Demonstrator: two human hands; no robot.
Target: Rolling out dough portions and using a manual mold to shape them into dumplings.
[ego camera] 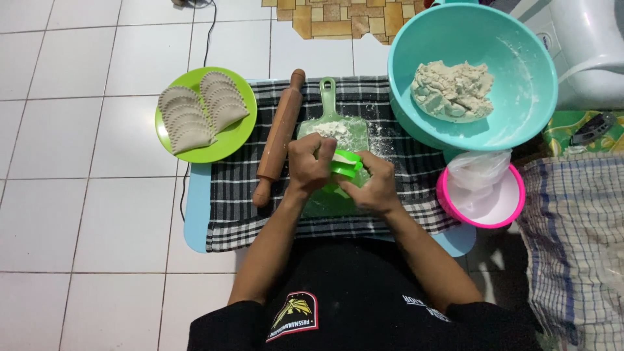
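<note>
Hands meet over a green cutting board (344, 133) on a checked cloth (234, 195) — the left hand (309, 162) and right hand (374, 185) both closed around a small green dumpling press (344, 166), pale dough showing at its top edge. Beside the left hand lies a wooden rolling pin (279, 136); beyond it a green plate (231, 140) holds crimped raw dumplings (201, 110). Right of the board, a teal bowl (520, 78) contains a lump of dough (453, 91) — below it, a pink bowl (513, 208) with a plastic bag (478, 169)

Green dumpling press (346, 166), half-folded, held
</note>
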